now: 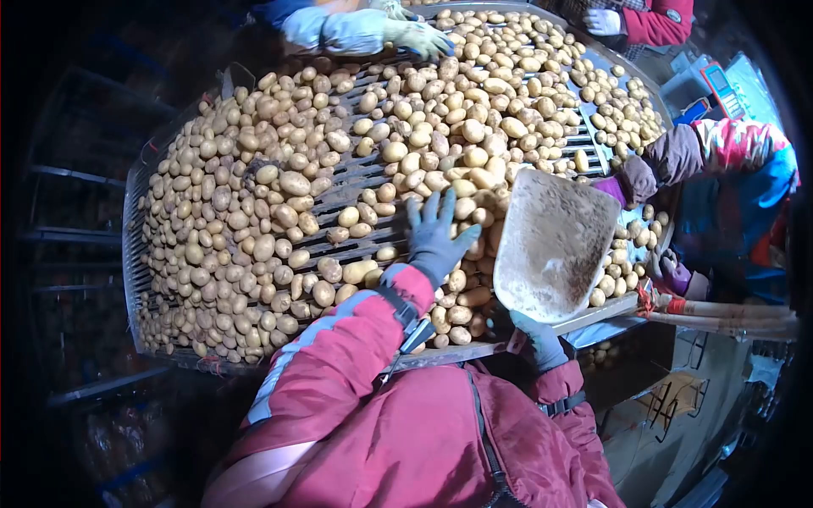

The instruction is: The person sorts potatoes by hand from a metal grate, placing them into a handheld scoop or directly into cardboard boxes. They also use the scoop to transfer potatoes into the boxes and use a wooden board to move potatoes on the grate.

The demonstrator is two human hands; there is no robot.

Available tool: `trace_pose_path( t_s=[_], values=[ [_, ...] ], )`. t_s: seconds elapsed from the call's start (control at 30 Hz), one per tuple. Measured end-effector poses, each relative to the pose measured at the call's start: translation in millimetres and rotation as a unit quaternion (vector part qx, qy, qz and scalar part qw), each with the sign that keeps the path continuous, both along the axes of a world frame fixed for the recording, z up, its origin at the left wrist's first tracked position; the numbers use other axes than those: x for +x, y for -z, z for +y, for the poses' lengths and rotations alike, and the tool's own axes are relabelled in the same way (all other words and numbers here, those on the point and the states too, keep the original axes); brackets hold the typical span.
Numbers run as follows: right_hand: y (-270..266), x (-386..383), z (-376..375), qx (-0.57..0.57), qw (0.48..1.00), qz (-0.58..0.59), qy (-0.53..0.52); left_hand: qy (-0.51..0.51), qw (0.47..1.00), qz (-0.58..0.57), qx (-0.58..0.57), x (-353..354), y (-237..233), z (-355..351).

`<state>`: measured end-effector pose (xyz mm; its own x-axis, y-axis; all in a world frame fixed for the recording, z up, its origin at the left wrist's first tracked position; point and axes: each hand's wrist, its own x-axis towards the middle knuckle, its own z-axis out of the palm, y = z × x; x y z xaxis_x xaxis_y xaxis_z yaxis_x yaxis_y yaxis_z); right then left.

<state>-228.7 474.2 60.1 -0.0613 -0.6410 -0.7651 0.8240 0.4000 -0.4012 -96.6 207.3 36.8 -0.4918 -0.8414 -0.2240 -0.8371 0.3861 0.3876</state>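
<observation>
Darkness fills the left edge of the frame, crossed by pale rails (76, 175), and against it a slatted grate (343, 196) spreads across the middle, heaped with potatoes (263, 247). From my remote seat I see them piled thick on the left, thinning along a dark strip of bare slats, then packed again from the centre to the upper right.

Now to the hands! My left hand (434, 241), in a grey-blue glove, is just below centre: fingers spread wide, palm down over the potatoes, gripping nothing that I can see. My right hand (540, 343), lower right of centre, is closed on the near end of the scoop (555, 245); part of that grip is hidden from me. And the scoop, right of centre, shows its dirt-smeared inner face and covers the potatoes behind it.

Company all round the grate: at the top, a co-worker's pale glove (419, 38) lies over the potatoes; at the upper right, a white glove (603, 22) shows below a red sleeve (660, 23). On the right, a purple glove (611, 190) sits right by the scoop's far corner, and whether it touches I can't tell. Below it, pale pipes (720, 316) run to the right edge.
</observation>
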Motion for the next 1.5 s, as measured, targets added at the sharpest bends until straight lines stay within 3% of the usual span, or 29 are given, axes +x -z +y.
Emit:
trace_pose_path(
  t_s=[0.1,0.17,0.2,0.27,0.37,0.5,0.57,0.6,0.63,0.7,0.73,0.77,0.83,0.87,0.93,0.97,1.0,1.03,1.1,1.2,1.23,1.27,1.3,1.33,1.37,1.4,1.43,1.47,1.5],
  values=[
    [21.5,-22.3,-22.1,0.045,0.992,0.108,-0.037,-0.002,0.997,0.046,0.066,-35.2,-25.1,1.0],
    [29.1,-27.2,-31.1,0.044,0.99,0.132,-0.037,-0.01,0.999,0.035,-0.001,-57.4,-20.0,11.8],
    [33.9,-28.1,-34.0,0.007,0.992,0.124,0.001,0.051,0.989,-0.037,-0.13,-65.3,30.8,17.2],
    [58.5,-32.6,-28.6,-0.029,0.997,0.063,0.043,0.047,0.994,-0.002,-0.103,-87.1,6.2,21.8],
    [28.8,-44.4,-35.9,-0.077,0.996,-0.005,0.049,0.065,0.992,0.038,-0.106,-111.5,-1.5,23.6],
    [0.5,-62.7,-40.0,-0.072,0.996,0.055,0.022,0.206,0.978,-0.027,-0.019,-96.4,-18.9,14.1],
    [-10.8,-65.4,-45.9,-0.071,0.995,0.064,0.007,0.23,0.949,0.129,-0.173,-50.7,17.5,5.6],
    [-9.0,-68.9,-46.9,-0.088,0.993,0.071,-0.019,0.129,0.971,0.191,-0.059,-24.2,-46.8,1.3],
    [-7.4,-70.7,-47.9,-0.104,0.991,0.079,-0.043,0.065,0.994,0.069,-0.055,0.8,-21.4,-9.9],
    [6.7,-64.9,-45.8,-0.084,0.994,0.062,-0.015,-0.019,0.975,0.114,-0.191,71.7,-15.5,-39.0],
    [11.7,-61.6,-43.0,-0.061,0.997,0.047,0.016,-0.124,0.963,0.154,-0.183,106.6,13.4,-55.2],
    [13.3,-61.8,-39.3,-0.061,0.997,0.045,0.016,-0.107,0.946,0.049,-0.301,128.1,1.7,-65.2],
    [18.1,-62.6,-38.2,-0.039,0.997,0.039,-0.046,-0.197,0.969,0.103,-0.108,122.5,12.6,-67.4],
    [-21.6,-49.2,-56.4,0.019,0.993,0.102,-0.054,-0.207,0.967,0.099,-0.111,111.4,15.9,-57.2],
    [-21.4,-50.2,-60.3,-0.014,0.982,0.149,-0.114,-0.085,0.986,0.101,-0.097,75.1,18.0,-29.4],
    [-20.3,-52.6,-62.0,-0.047,0.965,0.198,-0.165,0.011,0.997,-0.059,-0.05,64.1,-1.1,-21.2],
    [-13.5,-51.9,-63.4,-0.047,0.964,0.199,-0.169,0.039,0.998,-0.02,-0.045,64.9,-24.9,-7.7],
    [-17.4,-49.0,-69.7,-0.05,0.963,0.195,-0.178,0.007,0.992,0.086,-0.092,80.7,-31.0,5.6],
    [-28.0,-42.7,-79.9,-0.007,0.975,0.166,-0.144,-0.104,0.981,0.131,-0.095,142.2,-45.2,18.8],
    [-15.8,-37.2,-85.0,-0.045,0.985,0.114,-0.118,-0.212,0.968,-0.005,-0.133,239.8,-25.7,38.5],
    [-28.7,-27.8,-94.9,-0.039,0.992,0.08,-0.095,-0.165,0.965,-0.091,-0.183,255.5,-8.2,47.7],
    [-22.4,-12.4,-102.1,-0.013,0.989,0.147,-0.028,-0.118,0.95,-0.177,-0.231,271.0,8.5,58.1],
    [28.2,-31.3,-84.7,-0.095,0.953,0.237,-0.165,-0.07,0.923,-0.26,-0.274,284.1,20.6,70.1],
    [49.2,-31.4,-82.6,-0.102,0.94,0.274,-0.173,-0.021,0.887,-0.34,-0.313,293.3,24.4,79.6],
    [58.0,-28.6,-83.2,-0.109,0.926,0.312,-0.181,-0.317,0.928,-0.054,-0.19,233.2,14.0,89.2],
    [43.5,-28.1,-88.1,-0.113,0.925,0.312,-0.186,-0.264,0.947,-0.001,-0.183,216.4,10.1,91.0],
    [8.8,-27.0,-97.9,-0.103,0.964,0.17,-0.178,-0.271,0.948,0.092,-0.135,195.9,9.2,84.5],
    [-14.0,-22.8,-103.0,-0.088,0.982,0.025,-0.167,-0.22,0.953,0.022,-0.207,180.4,17.4,78.9],
    [-21.3,-15.7,-102.9,-0.086,0.981,0.026,-0.173,-0.254,0.959,0.066,-0.107,160.7,4.8,76.2]
  ],
)
